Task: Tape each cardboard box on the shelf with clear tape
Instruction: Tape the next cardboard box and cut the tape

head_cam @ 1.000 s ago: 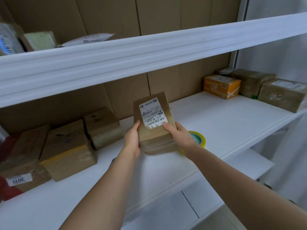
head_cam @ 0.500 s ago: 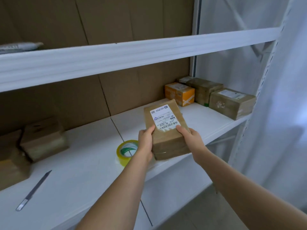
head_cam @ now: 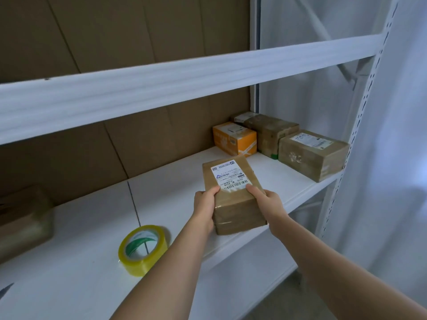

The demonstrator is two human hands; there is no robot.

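Cardboard box (head_cam: 233,195) gripped by both hands, white shelf (head_cam: 92,262)

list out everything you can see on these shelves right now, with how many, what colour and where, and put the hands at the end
Labelled cardboard box: one, brown with a white shipping label, held over the shelf's front edge, right of centre.
Tape roll: one, clear yellowish with a green and white core, on the shelf to the held box's left.
Orange box: one, orange and white, at the back right of the shelf.
Brown boxes: at least two, grouped at the shelf's right end beside the orange box; a smaller one behind is partly hidden.
Box at left edge: one, brown, on the shelf, cut off by the frame.
Shelf: white boards, cardboard backing behind.
Left hand: grips the held box's left side.
Right hand: grips its right side.
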